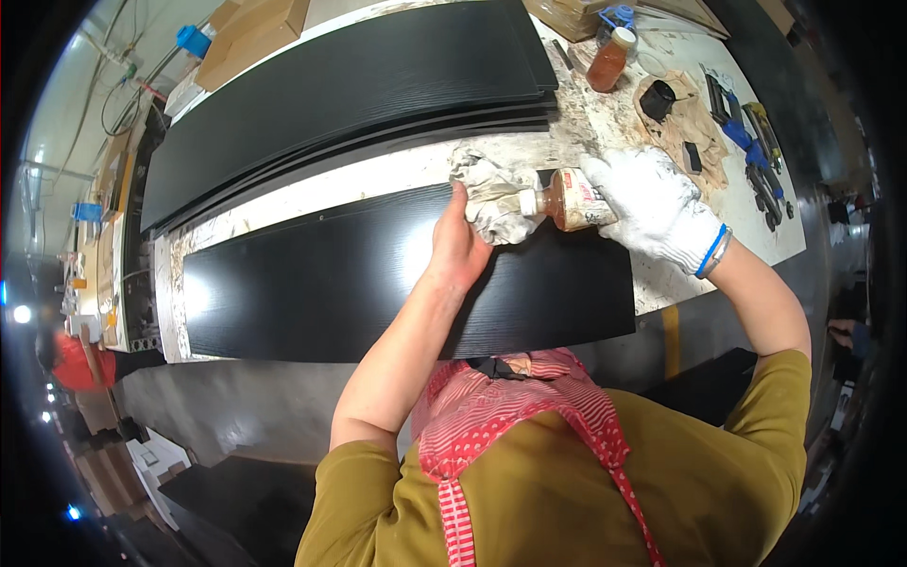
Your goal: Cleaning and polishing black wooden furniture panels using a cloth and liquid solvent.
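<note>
My bare left hand (pixel 457 231) grips a crumpled, stained white rag (pixel 496 194) above a black panel (pixel 321 274). In a white knit glove, my right hand (pixel 652 200) is wrapped round a small plastic bottle (pixel 576 198) of brown liquid. The bottle lies on its side in the air, its white neck pointing left and touching the rag. Beneath both hands the black wood-grain panel lies flat along the near edge of the worktable. My left palm and the bottle hide part of its far edge.
Behind the panel lies a stack of black boards (pixel 359 76). At the far right stand another bottle (pixel 611 60) of reddish-brown liquid and a black cup (pixel 657 98) on a stained cloth (pixel 704 132). Blue-and-black hand tools (pixel 746 142) lie beside them. A cardboard box (pixel 250 42) sits at the back left.
</note>
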Demonstrator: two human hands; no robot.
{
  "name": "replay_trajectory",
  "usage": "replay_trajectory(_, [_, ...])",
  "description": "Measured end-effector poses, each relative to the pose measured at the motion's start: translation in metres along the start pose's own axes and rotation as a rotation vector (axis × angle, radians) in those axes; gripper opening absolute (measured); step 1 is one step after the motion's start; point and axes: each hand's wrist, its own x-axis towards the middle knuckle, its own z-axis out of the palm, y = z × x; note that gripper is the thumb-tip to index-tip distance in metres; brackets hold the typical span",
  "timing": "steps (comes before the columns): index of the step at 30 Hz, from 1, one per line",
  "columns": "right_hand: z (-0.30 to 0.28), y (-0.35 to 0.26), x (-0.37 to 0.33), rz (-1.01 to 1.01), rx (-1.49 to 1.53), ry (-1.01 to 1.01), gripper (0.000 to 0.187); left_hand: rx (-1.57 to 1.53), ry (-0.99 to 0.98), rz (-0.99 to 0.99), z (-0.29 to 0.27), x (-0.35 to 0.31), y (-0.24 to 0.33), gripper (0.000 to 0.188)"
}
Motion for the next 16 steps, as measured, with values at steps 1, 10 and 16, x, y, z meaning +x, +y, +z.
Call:
replay_trajectory(1, [-0.001, -0.001, 0.002, -0.027, -0.016, 0.011, 0.071, -0.016, -0.018, 0.001, 0.000, 0.000, -0.001, 0.050])
replay_trajectory(10, [-0.010, -0.007, 0.007, -0.030, -0.051, -0.008, 0.071, -0.191, -0.133, -0.043, -0.023, -0.005, -0.005, 0.052])
replay_trajectory(16, [-0.008, -0.007, 0.001, -0.045, -0.083, 0.042, 0.077, -0.233, -0.172, -0.048, -0.017, -0.005, -0.003, 0.054])
